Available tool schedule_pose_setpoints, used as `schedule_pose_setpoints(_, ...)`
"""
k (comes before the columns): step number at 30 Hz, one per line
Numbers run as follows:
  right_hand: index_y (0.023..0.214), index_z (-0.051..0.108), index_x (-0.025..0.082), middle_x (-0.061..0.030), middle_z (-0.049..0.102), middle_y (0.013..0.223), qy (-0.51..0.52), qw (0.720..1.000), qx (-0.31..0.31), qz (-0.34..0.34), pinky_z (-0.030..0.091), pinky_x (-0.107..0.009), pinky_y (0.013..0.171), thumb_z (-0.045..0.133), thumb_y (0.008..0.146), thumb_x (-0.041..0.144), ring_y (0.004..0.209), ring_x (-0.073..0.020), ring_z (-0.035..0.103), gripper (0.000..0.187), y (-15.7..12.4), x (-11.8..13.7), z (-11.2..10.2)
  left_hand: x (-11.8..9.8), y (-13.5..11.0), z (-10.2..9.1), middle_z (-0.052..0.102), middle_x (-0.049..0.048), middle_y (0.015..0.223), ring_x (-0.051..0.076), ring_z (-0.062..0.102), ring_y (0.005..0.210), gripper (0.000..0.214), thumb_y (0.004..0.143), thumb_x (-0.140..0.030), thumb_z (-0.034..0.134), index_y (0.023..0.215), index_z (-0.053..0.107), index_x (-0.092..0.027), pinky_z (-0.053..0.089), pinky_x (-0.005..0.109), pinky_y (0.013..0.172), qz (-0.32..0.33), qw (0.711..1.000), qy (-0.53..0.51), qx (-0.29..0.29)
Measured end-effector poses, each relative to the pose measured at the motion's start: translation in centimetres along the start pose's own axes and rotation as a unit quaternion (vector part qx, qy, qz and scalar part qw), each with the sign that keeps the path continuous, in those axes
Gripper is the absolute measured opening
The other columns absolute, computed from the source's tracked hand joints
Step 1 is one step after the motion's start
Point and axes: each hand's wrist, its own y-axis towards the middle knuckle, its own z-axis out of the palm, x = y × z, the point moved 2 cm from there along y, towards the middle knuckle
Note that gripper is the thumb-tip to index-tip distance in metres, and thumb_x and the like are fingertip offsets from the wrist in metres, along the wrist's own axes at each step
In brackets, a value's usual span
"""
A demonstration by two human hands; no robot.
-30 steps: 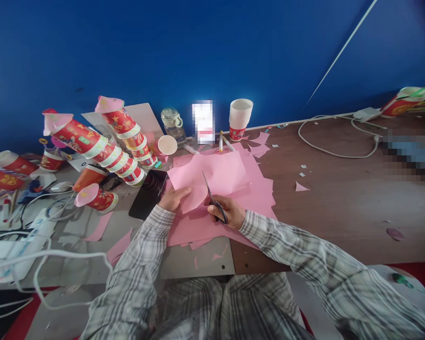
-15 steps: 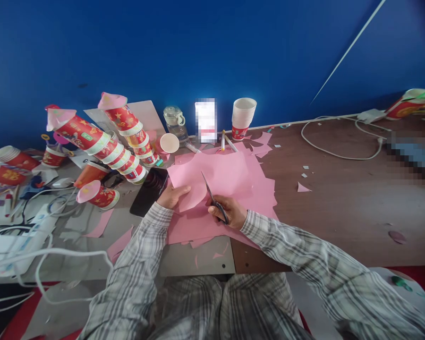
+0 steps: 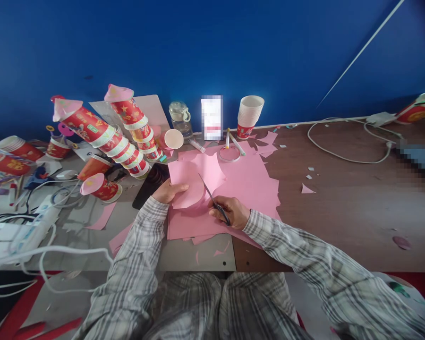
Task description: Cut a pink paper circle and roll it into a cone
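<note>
My left hand (image 3: 169,192) grips the left edge of a pink paper piece (image 3: 193,179) with a rounded lower edge. My right hand (image 3: 229,211) is closed round the handles of black scissors (image 3: 212,198), whose blades point up and left into that paper. Beneath both hands lies a spread of larger pink sheets (image 3: 248,184). A black phone (image 3: 149,185) rests just left of my left hand.
Leaning stacks of red paper cups (image 3: 102,134) with pink cone tops stand at the left. A white cup stack (image 3: 249,114), a glass jar (image 3: 181,121), pens (image 3: 233,140) and a tape ring (image 3: 229,154) sit by the blue wall. White cables (image 3: 343,153) cross the brown table; a power strip (image 3: 28,229) lies at left.
The held pink piece now looks smaller and rounder, apart from the big sheet. The tape ring behind it has come into sight. The camera has shifted slightly left and down.
</note>
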Motion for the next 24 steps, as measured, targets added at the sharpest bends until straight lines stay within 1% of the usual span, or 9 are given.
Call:
schedule_pose_setpoints(3,0.093,0.071,0.025,0.0097,0.059,0.066,-0.011,1.0,-0.001,0.002,0.055,-0.026,0.054,0.115,0.065,0.082,0.057,-0.0116,0.058,0.077,-0.4,0.4,0.0,0.0,0.0,-0.4,0.067,0.0098,0.077,0.027,0.061,0.072,0.052,0.044,-0.029,0.072,0.091,0.06,-0.009,0.049,0.04,0.066,-0.025,1.0,-0.018,0.0)
schedule_pose_setpoints(7,0.098,0.075,0.024,0.0086,0.062,0.073,-0.007,1.0,-0.006,-0.005,0.061,-0.028,0.063,0.114,0.075,0.076,0.063,-0.0115,0.058,0.069,-1.3,1.0,0.0,-0.4,-0.1,-0.4,0.068,0.0094,0.075,0.028,0.06,0.074,0.054,0.042,-0.029,0.073,0.091,0.059,-0.009,0.049,0.039,0.067,-0.023,1.0,-0.018,0.002)
schedule_pose_setpoints(11,0.097,0.076,0.024,0.0088,0.061,0.071,-0.025,1.0,0.0,-0.005,0.056,-0.026,0.06,0.114,0.075,0.076,0.063,-0.0112,0.056,0.069,-1.8,1.5,0.0,-0.6,-0.2,-0.6,0.068,0.0099,0.076,0.029,0.06,0.076,0.056,0.04,-0.031,0.075,0.089,0.06,-0.009,0.049,0.038,0.065,-0.03,0.999,-0.014,0.01)
schedule_pose_setpoints(14,0.098,0.077,0.023,0.0092,0.061,0.071,-0.02,1.0,-0.009,-0.009,0.054,-0.024,0.06,0.115,0.077,0.071,0.062,-0.0099,0.056,0.065,-1.7,1.5,-0.1,-0.5,-0.2,-1.0,0.068,0.0104,0.079,0.029,0.06,0.077,0.055,0.043,-0.032,0.075,0.091,0.059,-0.01,0.049,0.038,0.066,-0.028,0.999,-0.014,0.023)
schedule_pose_setpoints(17,0.094,0.075,0.024,0.0091,0.061,0.067,0.002,1.0,-0.02,-0.006,0.053,-0.025,0.055,0.115,0.07,0.075,0.057,-0.011,0.058,0.07,-1.1,1.2,0.1,-0.4,0.0,-0.8,0.067,0.0112,0.081,0.03,0.061,0.079,0.054,0.051,-0.035,0.072,0.095,0.058,-0.009,0.049,0.04,0.068,-0.021,0.997,-0.035,0.062)
schedule_pose_setpoints(19,0.092,0.072,0.025,0.0088,0.06,0.063,0.026,0.999,-0.037,-0.012,0.051,-0.025,0.05,0.114,0.065,0.08,0.053,-0.0128,0.059,0.074,-0.6,1.1,0.3,-0.5,0.1,-0.1,0.066,0.0119,0.087,0.03,0.059,0.086,0.055,0.056,-0.041,0.069,0.1,0.055,-0.01,0.048,0.041,0.073,0.005,0.993,-0.082,0.082)
schedule_pose_setpoints(22,0.091,0.07,0.027,0.0084,0.06,0.056,0.06,0.992,-0.1,-0.048,0.048,-0.025,0.046,0.11,0.067,0.084,0.049,-0.0136,0.057,0.074,-0.1,1.4,0.4,-0.8,0.0,2.0,0.062,0.0115,0.102,0.029,0.055,0.098,0.061,0.06,-0.058,0.056,0.104,0.052,-0.016,0.045,0.043,0.08,0.071,0.973,-0.196,0.096)
schedule_pose_setpoints(24,0.091,0.069,0.027,0.0075,0.061,0.054,0.078,0.984,-0.148,-0.068,0.047,-0.024,0.046,0.109,0.069,0.084,0.049,-0.0136,0.055,0.073,0.0,1.6,0.4,-0.7,-0.3,3.8,0.057,0.011,0.11,0.03,0.05,0.104,0.069,0.055,-0.068,0.051,0.104,0.053,-0.019,0.043,0.046,0.083,0.099,0.958,-0.237,0.126)
